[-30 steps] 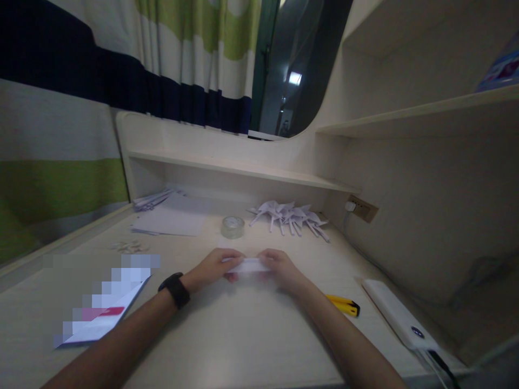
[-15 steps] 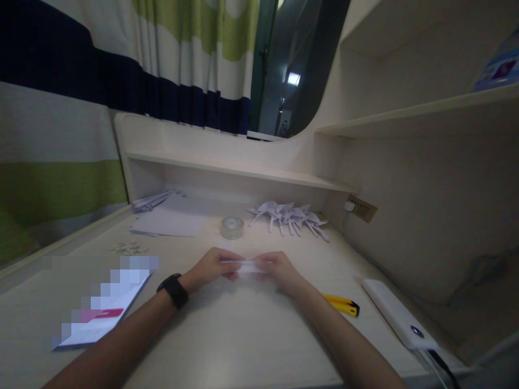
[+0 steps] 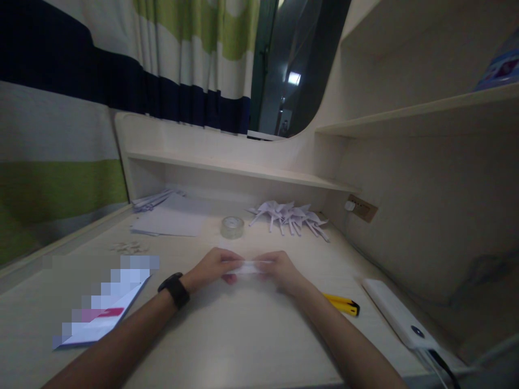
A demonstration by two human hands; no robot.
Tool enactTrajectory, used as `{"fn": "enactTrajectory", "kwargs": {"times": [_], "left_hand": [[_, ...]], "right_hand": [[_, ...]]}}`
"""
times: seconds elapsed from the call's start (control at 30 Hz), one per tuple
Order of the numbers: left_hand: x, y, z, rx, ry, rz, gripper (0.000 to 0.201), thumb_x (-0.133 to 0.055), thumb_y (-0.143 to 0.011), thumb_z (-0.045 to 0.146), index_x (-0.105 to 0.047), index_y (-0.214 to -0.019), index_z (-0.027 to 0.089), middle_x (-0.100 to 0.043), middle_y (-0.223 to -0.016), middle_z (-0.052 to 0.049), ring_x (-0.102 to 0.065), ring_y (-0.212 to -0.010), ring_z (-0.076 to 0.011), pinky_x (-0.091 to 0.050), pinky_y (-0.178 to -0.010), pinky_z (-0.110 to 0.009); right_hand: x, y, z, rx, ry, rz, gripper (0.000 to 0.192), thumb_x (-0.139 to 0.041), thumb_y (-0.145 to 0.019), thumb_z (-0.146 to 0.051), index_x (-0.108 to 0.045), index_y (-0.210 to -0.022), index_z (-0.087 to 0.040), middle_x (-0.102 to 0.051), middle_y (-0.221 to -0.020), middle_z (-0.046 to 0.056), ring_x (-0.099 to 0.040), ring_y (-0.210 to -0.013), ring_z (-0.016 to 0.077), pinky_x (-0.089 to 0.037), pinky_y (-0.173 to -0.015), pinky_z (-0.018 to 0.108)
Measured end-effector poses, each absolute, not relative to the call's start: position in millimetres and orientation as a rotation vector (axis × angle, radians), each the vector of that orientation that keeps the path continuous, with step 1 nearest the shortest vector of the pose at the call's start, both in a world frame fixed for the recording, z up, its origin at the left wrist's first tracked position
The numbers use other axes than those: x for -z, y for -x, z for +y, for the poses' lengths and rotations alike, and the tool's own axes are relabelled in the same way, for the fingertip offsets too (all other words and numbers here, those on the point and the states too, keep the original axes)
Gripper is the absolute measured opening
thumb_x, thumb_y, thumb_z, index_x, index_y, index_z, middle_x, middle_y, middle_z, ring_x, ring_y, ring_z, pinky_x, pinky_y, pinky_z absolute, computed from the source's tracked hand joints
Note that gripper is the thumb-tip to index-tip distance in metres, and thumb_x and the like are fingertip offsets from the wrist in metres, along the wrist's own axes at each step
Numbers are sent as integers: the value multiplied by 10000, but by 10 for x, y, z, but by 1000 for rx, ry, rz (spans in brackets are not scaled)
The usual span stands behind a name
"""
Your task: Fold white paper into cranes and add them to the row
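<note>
A narrow strip of white paper [image 3: 249, 267], rolled or folded, is held level between my two hands above the desk [image 3: 227, 346]. Its left end is pinched by my left hand [image 3: 221, 263], which wears a black watch [image 3: 174, 289] at the wrist. My right hand [image 3: 278, 267] grips the other end, its lower fingers slightly blurred. Just beyond the hands stands a roll of clear tape [image 3: 232, 227]. Behind it to the right lie several white paper pinwheels [image 3: 290, 215] with paper sticks. A yellow utility knife [image 3: 343, 304] rests beside my right forearm, which partly hides it.
White paper sheets [image 3: 172, 216] lie at the back left, near small pale pieces [image 3: 130, 248]. A lit, pixelated screen [image 3: 109, 310] is left of my arm. At right are a white power bank-like box [image 3: 399, 316] with cables and a wall socket [image 3: 362, 208]. A shelf [image 3: 243, 172] spans the back.
Both hands stay in nearly the same place. The fingers have shifted slightly along the paper strip, and it looks a little turned. Everything else is unchanged.
</note>
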State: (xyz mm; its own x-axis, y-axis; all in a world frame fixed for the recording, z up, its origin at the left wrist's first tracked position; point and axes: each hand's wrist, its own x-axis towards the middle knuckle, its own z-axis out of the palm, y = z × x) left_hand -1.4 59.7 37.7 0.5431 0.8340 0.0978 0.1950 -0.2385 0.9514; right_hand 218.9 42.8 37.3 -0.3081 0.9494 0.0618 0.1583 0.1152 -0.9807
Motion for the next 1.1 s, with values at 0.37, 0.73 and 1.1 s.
{"fn": "enactTrajectory", "kwargs": {"times": [0.37, 0.73, 1.1], "left_hand": [[-392, 48, 592, -716, -1767, 828, 460, -616, -773, 488, -694, -978, 84, -688, -654, -94, -648, -555, -188, -524, -540, -297], [-364, 67, 607, -778, -1602, 789, 440, -705, -721, 423, -698, -1029, 107, -715, -743, -98, -654, -644, -184, -529, -642, -321], [-324, 38, 639, -803, -1613, 838, 390, -702, -734, 413, -710, -975, 106, -701, -676, -74, -638, -590, -151, -530, -592, -276]], "right_hand": [[-376, -2233, 429, -1363, 1056, -1597, 428, -751, -623, -465, -731, -843, -99, -625, -564, 24, -494, -451, 93, -381, -466, 229], [-331, -2203, 458, -1316, 1070, -1539, 422, -768, -612, -380, -728, -917, -92, -648, -601, 40, -517, -497, 104, -393, -507, 241], [-359, -2182, 435, -1345, 1075, -1472, 383, -795, -568, -344, -737, -850, -91, -649, -590, 40, -528, -506, 113, -412, -545, 264]]}}
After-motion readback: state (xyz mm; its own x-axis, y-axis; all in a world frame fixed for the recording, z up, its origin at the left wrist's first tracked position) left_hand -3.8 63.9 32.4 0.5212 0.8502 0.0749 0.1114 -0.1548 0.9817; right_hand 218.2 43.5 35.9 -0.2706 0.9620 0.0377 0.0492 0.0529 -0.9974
